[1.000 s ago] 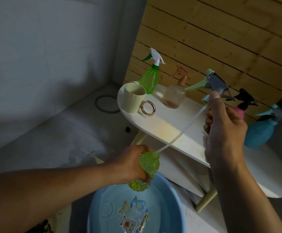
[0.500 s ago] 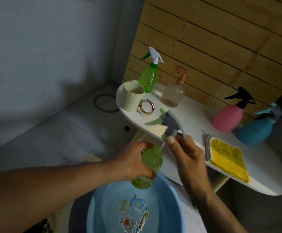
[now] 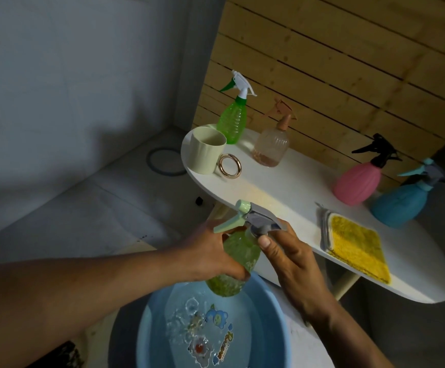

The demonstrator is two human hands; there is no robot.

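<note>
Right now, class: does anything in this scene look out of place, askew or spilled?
Only the green bottle: the left hand holds it tilted over the blue basin, and the right hand pinches its spray head, which looks crooked on the neck.

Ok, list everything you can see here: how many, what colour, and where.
textured bottle: 1, pale green, over the basin
sprayer head: 1, grey and mint, at that bottle's neck
basin: 1, blue, below the hands, holds water
table: 1, white, by the wooden wall
green spray bottle: 1, table's far left
clear spray bottle: 1, pinkish, beside the green one
pink spray bottle: 1, table's right
blue spray bottle: 1, far right
mug: 1, cream, table's left end
cloth: 1, yellow, table's near edge
ring: 1, dark, on the floor
left hand: grips the textured bottle
right hand: pinches the sprayer head
</note>
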